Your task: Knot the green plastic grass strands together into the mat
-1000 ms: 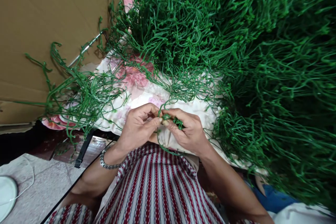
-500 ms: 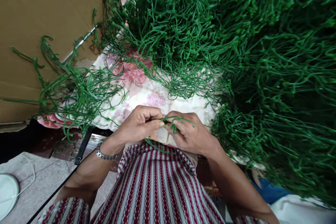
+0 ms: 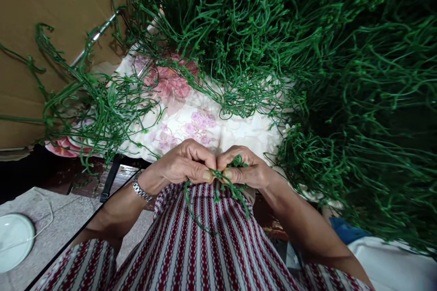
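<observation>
Close together over my lap, my left hand (image 3: 191,163) and my right hand (image 3: 244,168) pinch a green artificial plant stem (image 3: 217,173) between thumbs and forefingers. Thin branches of it droop below my fingers, and one long strand curves down on the left over the striped shirt. Some of the stem is hidden inside the right hand. Ahead of the hands lies a floral cloth (image 3: 239,132). A loose bunch of similar stems (image 3: 112,104) is spread on its left side.
A large heap of green stems (image 3: 246,41) fills the back and right. Brown cardboard (image 3: 58,0) stands at the left, with a metal rod (image 3: 94,40) against it. A round white object (image 3: 15,241) with a cord sits lower left. White fabric (image 3: 392,263) lies lower right.
Both hands have lowered slightly and the thumbs now press down on the stem. More of its branches hang visibly below the fingers. The view has shifted a little.
</observation>
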The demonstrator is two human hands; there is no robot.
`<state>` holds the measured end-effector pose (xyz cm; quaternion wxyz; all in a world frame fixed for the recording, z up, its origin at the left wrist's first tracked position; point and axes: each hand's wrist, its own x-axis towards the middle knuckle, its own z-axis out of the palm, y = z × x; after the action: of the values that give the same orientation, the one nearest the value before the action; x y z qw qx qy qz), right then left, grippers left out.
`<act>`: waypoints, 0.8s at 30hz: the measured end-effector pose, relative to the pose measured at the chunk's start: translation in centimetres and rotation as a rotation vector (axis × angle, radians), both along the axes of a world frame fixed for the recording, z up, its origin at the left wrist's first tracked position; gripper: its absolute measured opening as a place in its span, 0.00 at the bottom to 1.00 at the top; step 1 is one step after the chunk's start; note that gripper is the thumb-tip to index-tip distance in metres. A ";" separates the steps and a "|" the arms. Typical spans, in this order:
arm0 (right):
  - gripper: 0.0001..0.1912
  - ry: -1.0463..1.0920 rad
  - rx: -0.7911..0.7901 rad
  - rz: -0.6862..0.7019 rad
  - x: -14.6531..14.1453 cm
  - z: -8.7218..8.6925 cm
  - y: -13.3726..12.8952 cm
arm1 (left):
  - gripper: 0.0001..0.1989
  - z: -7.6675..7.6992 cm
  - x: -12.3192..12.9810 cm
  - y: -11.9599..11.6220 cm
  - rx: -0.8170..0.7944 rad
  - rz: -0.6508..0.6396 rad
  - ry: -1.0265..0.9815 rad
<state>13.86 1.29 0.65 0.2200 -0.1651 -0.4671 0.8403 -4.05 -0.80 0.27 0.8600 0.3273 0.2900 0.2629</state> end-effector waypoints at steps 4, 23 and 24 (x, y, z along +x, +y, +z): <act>0.13 -0.035 -0.092 -0.049 -0.1 -0.6 -0.5 | 0.10 -0.4 0.2 -0.3 -0.008 0.040 -0.023; 0.18 0.134 -0.180 -0.240 -1.1 -0.6 -1.8 | 0.15 -1.3 0.9 -0.9 -0.068 0.290 -0.247; 0.19 0.144 -0.135 -0.255 -0.8 -0.2 -1.5 | 0.14 -1.2 0.8 -0.9 -0.085 0.322 -0.287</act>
<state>13.03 -0.25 0.47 0.3460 -0.1767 -0.3677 0.8449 -3.25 -1.72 -0.88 0.8524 0.1994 0.2242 0.4282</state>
